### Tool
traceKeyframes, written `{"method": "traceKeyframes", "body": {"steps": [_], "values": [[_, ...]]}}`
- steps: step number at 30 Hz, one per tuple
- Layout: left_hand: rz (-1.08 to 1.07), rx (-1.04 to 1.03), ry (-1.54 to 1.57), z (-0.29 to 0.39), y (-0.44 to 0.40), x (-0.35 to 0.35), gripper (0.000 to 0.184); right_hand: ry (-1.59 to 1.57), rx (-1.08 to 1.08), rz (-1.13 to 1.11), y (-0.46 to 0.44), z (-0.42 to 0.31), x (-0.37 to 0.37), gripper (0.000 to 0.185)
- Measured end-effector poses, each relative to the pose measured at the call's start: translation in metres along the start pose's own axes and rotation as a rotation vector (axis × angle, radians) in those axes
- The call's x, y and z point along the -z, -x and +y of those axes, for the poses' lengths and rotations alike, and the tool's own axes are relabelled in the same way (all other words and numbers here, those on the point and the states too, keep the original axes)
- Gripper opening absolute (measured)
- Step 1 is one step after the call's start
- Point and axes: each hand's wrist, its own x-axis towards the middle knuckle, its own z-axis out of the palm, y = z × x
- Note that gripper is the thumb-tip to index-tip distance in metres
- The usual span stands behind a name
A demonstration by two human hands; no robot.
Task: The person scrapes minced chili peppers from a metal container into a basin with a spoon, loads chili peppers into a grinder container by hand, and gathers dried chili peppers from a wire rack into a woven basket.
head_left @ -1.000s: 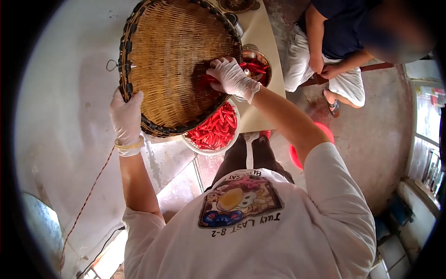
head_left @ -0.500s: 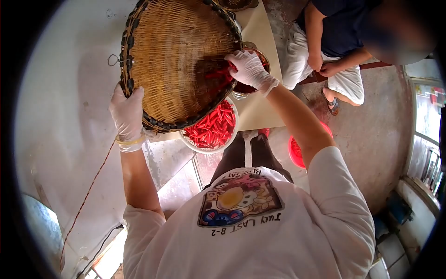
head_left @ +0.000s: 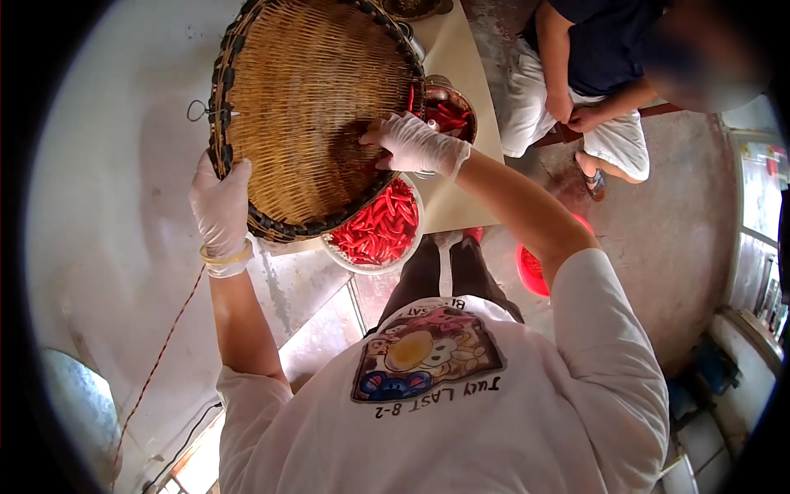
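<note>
A woven basket (head_left: pixel 304 107) with a dark rim is tilted above the table, and my gloved left hand (head_left: pixel 220 202) grips its lower left edge. Inside its lower right part is my gloved right hand (head_left: pixel 411 146), fingers apart and slightly curled over the weave; a little red shows beneath them. Right of the basket stands a metal pot (head_left: pixel 471 123) with red chili peppers (head_left: pixel 448 117) in it, partly hidden by the basket and hand. Below the basket, a white bowl (head_left: pixel 366 269) is full of red chili peppers (head_left: pixel 380 226).
The cream table (head_left: pixel 461 198) carries a metal container (head_left: pixel 415 41) and a dark dish (head_left: pixel 411 6) at the back. A seated person (head_left: pixel 592 66) is to the right, hands near their lap. A red basin (head_left: pixel 533 272) stands on the floor.
My right hand went right to the pot with red peppers, then came back left into the basket without them. The basket and my left hand shifted only slightly.
</note>
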Motion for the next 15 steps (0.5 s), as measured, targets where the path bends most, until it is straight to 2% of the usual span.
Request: {"method": "traceKeyframes", "body": {"steps": [4, 9, 12, 13, 15], "values": [[-0.025, -0.013, 0.002, 0.001, 0.000, -0.001, 0.030, 0.088, 0.002, -0.152, -0.009, 0.013, -0.010, 0.048], [-0.007, -0.024, 0.013, -0.001, 0.000, -0.003, 0.030, 0.212, -0.022, 0.004, 0.003, 0.026, -0.020, 0.035], [-0.007, -0.021, 0.021, -0.002, 0.001, -0.003, 0.029, 0.262, -0.111, 0.032, 0.010, 0.032, -0.014, 0.036], [-0.011, -0.018, 0.027, -0.001, 0.001, -0.003, 0.028, 0.218, -0.142, 0.106, 0.012, 0.033, -0.014, 0.033], [-0.015, -0.014, 0.042, -0.001, 0.001, -0.003, 0.027, 0.132, -0.272, 0.090, 0.016, 0.033, -0.007, 0.034]]}}
